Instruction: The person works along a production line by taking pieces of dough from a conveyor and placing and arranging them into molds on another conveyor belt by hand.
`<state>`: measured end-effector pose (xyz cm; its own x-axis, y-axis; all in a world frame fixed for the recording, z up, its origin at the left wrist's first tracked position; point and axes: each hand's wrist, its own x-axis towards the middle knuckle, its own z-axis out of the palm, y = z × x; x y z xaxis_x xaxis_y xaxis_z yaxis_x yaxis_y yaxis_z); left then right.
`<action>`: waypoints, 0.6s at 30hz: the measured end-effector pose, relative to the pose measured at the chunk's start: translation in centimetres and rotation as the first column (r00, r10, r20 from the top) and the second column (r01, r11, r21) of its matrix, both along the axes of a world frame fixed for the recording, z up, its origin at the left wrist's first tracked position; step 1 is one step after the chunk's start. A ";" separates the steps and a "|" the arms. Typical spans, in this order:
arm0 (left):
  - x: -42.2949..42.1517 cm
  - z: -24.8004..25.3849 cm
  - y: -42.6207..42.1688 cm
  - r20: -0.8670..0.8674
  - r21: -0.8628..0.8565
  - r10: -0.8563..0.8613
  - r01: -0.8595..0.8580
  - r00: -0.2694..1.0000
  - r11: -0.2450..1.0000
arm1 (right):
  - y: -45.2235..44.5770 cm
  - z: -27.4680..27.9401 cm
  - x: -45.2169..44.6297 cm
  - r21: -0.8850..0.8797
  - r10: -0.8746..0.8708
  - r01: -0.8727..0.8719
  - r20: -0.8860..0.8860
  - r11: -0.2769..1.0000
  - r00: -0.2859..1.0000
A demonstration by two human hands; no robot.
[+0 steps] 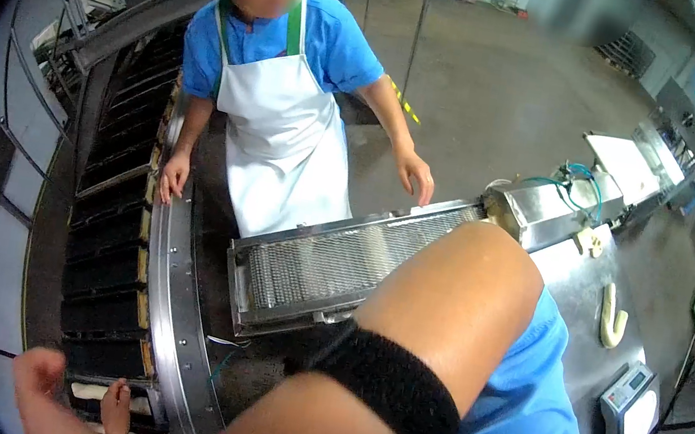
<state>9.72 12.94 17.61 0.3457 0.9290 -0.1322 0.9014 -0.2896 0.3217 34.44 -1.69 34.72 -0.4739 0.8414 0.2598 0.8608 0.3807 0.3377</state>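
Wide grey factory floor (497, 77) behind, with a long curving row of dark trays (105, 269) down one side. Between them, a co-worker (288, 135) in a white apron, standing beside a mesh conveyor (312, 270). Opposite, a steel worktop (583, 277) bearing a digital scale (628, 411) and a hook-shaped dough strip (613, 318).

Low in the view, the left hand (38, 382), blurred and partly curled, with raised fingertips (117, 399) just beside — probably from the right hand, otherwise hidden. Impossible to tell how far open either is, or whether anything is held.

Nearest to both, a pale dough piece (88, 391), lying at the near end of the tray row, partly covered by fingers. Off-white, smooth and elongated as far as visible, with far end and thickness hidden. Likely soft, fairly light and slightly tacky, easily stretched or dented — so best taken from beneath, near both ends, with flat fingers.
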 end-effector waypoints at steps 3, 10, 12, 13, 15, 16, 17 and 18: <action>0.9 -0.3 0.3 -0.003 -0.009 -0.024 0.024 1.000 1.000 | -1.1 0.0 0.2 -0.023 -0.038 0.039 0.022 0.999 0.999; 0.5 1.5 -1.0 0.055 -0.010 -0.038 0.039 0.998 0.999 | -4.6 1.7 0.4 -0.052 -0.106 0.109 0.044 0.993 0.993; 1.4 1.5 -2.0 0.061 -0.029 -0.055 0.057 0.997 0.998 | -5.1 1.5 0.5 -0.060 -0.115 0.118 0.050 0.991 0.992; 2.0 1.6 -2.7 0.066 -0.048 -0.066 0.069 0.996 0.996 | -5.3 1.4 0.7 -0.071 -0.120 0.123 0.048 0.990 0.992; 3.4 2.2 -4.4 0.074 -0.094 -0.081 0.088 0.994 0.992 | -6.3 2.3 1.4 -0.091 -0.135 0.139 0.052 0.986 0.989; 3.7 2.7 -5.5 0.073 -0.122 -0.073 0.081 0.995 0.989 | -7.3 3.2 1.7 -0.113 -0.134 0.139 0.050 0.984 0.990; 3.6 3.2 -6.4 0.064 -0.142 -0.067 0.076 0.996 0.987 | -8.2 4.3 2.2 -0.135 -0.133 0.139 0.053 0.981 0.990; 3.4 3.3 -7.0 0.050 -0.152 -0.068 0.075 0.996 0.986 | -9.1 5.1 2.7 -0.159 -0.132 0.139 0.051 0.977 0.990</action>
